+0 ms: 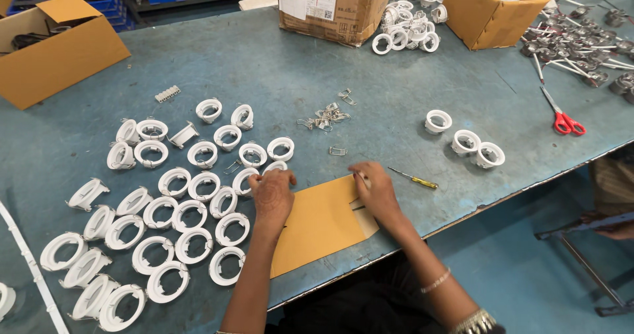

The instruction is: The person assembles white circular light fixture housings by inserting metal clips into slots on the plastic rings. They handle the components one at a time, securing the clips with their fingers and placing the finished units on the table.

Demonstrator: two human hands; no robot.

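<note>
A broad blue-grey worktable (277,76) fills the view, its surface scuffed. On its far side stand three brown cardboard boxes: one open at the far left (56,50), one with paper labels at the middle top (330,7), and one open at the right (492,10). Between the last two lies a heap of white plastic rings (409,23). A flat brown cardboard sheet (320,225) lies at the near edge of the table, between the person's forearms.

To the left of the sheet spreads a large group of white round plastic ring housings (165,208), laid in loose rows. Three more white rings (465,139) sit well apart to the right. Red-handled scissors (561,117) lie near the right edge, beside a pile of grey metal parts with white wires (581,50). A small heap of bent wire spring clips (323,118) lies mid-table, and a thin yellow-handled screwdriver (415,178) lies just beside the right hand.

The left hand (272,195) rests palm down at the sheet's left edge, fingers curled onto a white ring (246,181) at the near end of the rows; whether it grips the ring cannot be told. The right hand (375,190) presses on the sheet's upper right corner, fingers bent and closed, pinching something small that is too hidden to identify.
</note>
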